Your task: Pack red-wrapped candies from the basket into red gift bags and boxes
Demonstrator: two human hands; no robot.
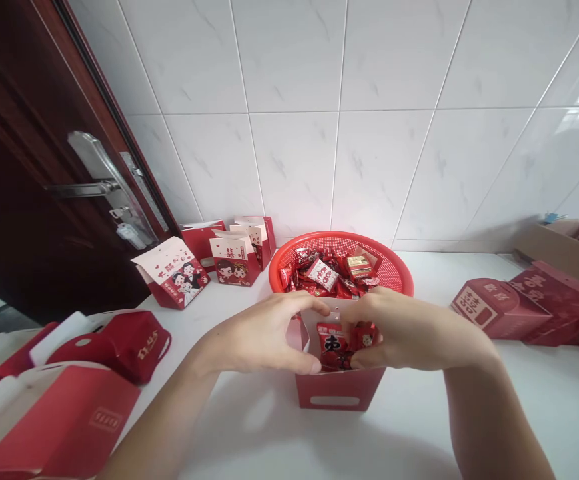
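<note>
A red paper gift box [335, 395] stands upright with its top open, and red wrapped candies [333, 341] show inside. My left hand [264, 333] is around the left side of the opening, with its thumb at the front rim and its fingers at the back. On the opposite side, the fingers of my right hand [394, 330] reach into the box and curl around a small red candy packet [366, 335]; its fingertips are partly hidden. Directly behind the box, a red plastic basket [403, 273] holds many wrapped candies.
Decorated gift boxes [169, 273] stand at the back left near a dark door [34, 133]. More red boxes [64, 420] lie at the front left. Folded red boxes [504, 307] and a cardboard carton [539, 250] are on the right. A tiled wall [294, 160] borders the white table [409, 427].
</note>
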